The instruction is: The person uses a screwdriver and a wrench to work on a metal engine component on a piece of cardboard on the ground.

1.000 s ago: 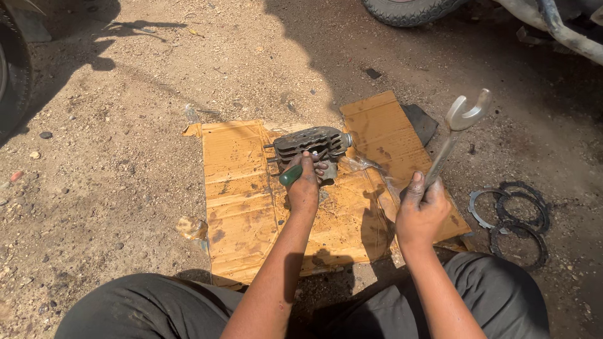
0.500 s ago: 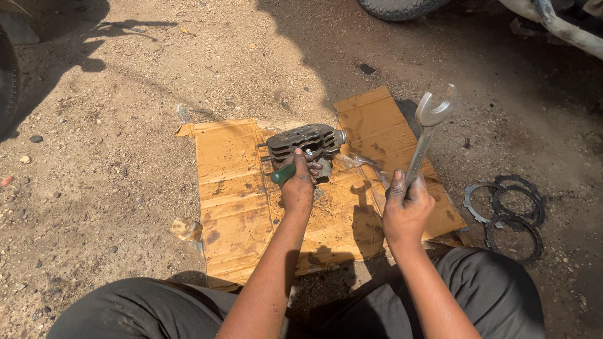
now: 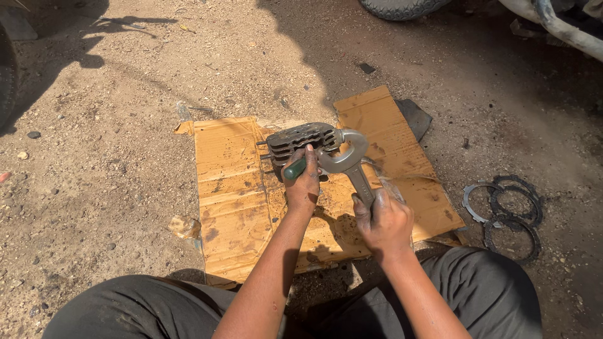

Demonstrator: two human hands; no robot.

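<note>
Gripping a big open-end wrench (image 3: 349, 162), right hand (image 3: 384, 221) has swung its head down against the finned engine block (image 3: 300, 143) on the cardboard (image 3: 232, 188); left hand (image 3: 303, 186) clutches a green-handled tool (image 3: 294, 168) against it.

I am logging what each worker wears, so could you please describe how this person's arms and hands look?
Both forearms are bare, with no sleeves, gloves, watch or rings in view. The left hand and the right hand are smeared with dark grease, heaviest on the right fingers. Dark grey trousers cover the legs below.
</note>
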